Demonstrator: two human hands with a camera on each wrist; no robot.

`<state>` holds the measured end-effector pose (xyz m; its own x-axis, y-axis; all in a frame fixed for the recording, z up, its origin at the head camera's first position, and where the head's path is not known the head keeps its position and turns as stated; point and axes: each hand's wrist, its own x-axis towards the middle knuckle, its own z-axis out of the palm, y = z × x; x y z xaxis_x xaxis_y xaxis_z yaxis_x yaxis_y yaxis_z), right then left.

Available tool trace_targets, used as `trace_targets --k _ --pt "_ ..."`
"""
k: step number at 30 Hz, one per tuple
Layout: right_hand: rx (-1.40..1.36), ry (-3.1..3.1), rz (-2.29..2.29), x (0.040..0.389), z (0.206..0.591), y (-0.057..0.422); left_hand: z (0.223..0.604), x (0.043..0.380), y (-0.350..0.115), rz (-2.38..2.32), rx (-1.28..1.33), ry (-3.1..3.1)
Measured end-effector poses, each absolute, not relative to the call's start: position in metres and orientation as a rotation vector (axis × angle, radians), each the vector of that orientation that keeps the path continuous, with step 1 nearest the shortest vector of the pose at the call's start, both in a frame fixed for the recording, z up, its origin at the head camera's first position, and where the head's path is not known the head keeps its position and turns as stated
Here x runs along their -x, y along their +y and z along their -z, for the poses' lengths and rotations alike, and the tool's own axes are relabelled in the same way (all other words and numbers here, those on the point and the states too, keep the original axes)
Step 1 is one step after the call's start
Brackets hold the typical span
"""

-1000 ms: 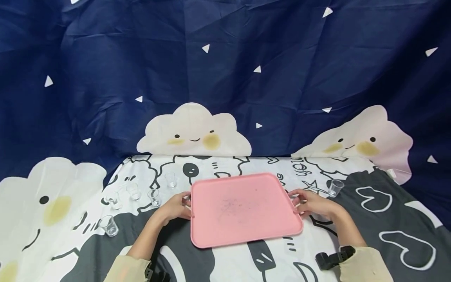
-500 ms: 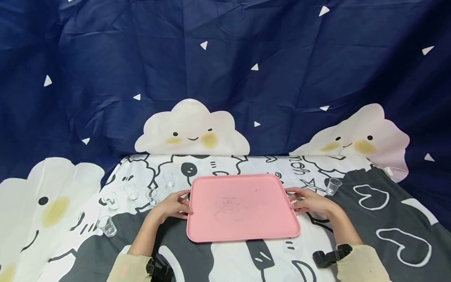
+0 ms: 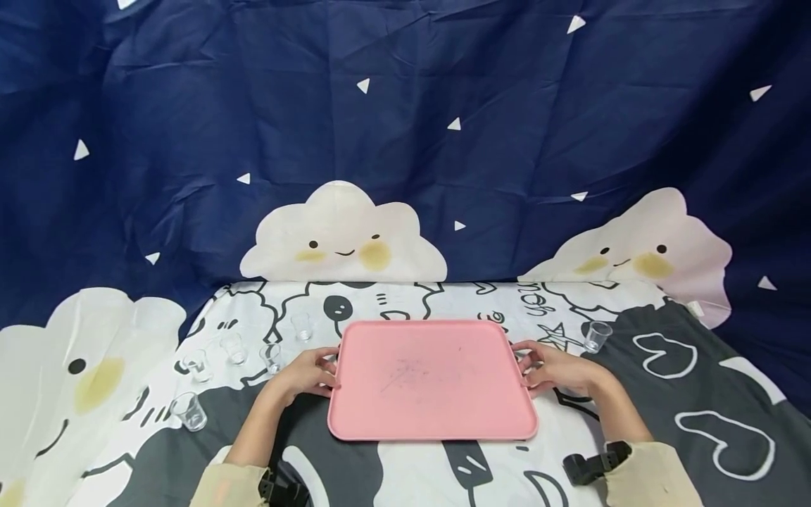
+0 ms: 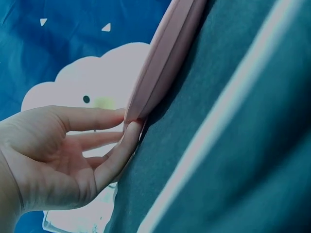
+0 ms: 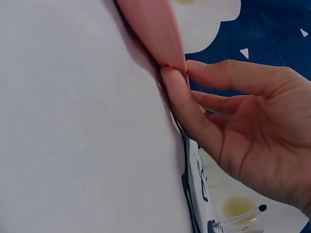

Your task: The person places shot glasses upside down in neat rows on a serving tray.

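A pink rectangular tray (image 3: 434, 380) with a low raised rim lies level in the middle of the head view, its surface bare apart from dark scuffs. My left hand (image 3: 305, 373) pinches its left edge; in the left wrist view, thumb and fingertips meet around the tray's rim (image 4: 163, 63). At the opposite short side, my right hand (image 3: 557, 367) pinches the right edge. The right wrist view shows its fingers (image 5: 182, 92) on the underside and upper side of the pink rim (image 5: 155, 34). The tray sits close over the cloth.
Several small clear glasses (image 3: 189, 412) stand left of the left hand. One more clear glass (image 3: 597, 336) is beyond the right hand. A black, white and grey patterned cloth (image 3: 659, 451) covers the table, backed by a navy curtain (image 3: 405, 84) with clouds.
The tray has turned from a slant to square with the person and shifted slightly left. Both hands have kept their pinch on its edges and moved with it.
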<state>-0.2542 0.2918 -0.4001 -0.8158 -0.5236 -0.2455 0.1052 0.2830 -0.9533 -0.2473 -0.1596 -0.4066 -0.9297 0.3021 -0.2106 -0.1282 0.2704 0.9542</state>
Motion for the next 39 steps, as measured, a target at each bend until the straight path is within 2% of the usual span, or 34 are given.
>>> trace_targets --k 16,20,22,26,30,34,39 --pt "0.415 2.171 1.581 0.257 0.397 0.293 0.401 0.244 -0.163 -1.690 -0.176 2.158" --pt "0.504 2.449 1.766 0.263 0.393 0.311 0.400 0.245 -0.161 -1.683 -0.174 2.166" --pt "0.488 2.652 1.912 0.276 0.403 0.332 0.399 0.245 -0.161 -1.683 -0.178 2.162" --pt "0.130 3.062 2.077 0.306 0.437 0.383 0.399 0.245 -0.161 -1.681 -0.180 2.154" --pt "-0.280 3.145 2.023 0.299 0.440 0.401 0.399 0.245 -0.161 -1.681 -0.192 2.147" --pt "-0.393 3.007 1.983 0.271 0.424 0.388 0.401 0.246 -0.163 -1.692 -0.210 2.124" --pt "-0.432 2.883 1.917 0.256 0.419 0.379 0.406 0.247 -0.166 -1.707 -0.209 2.103"
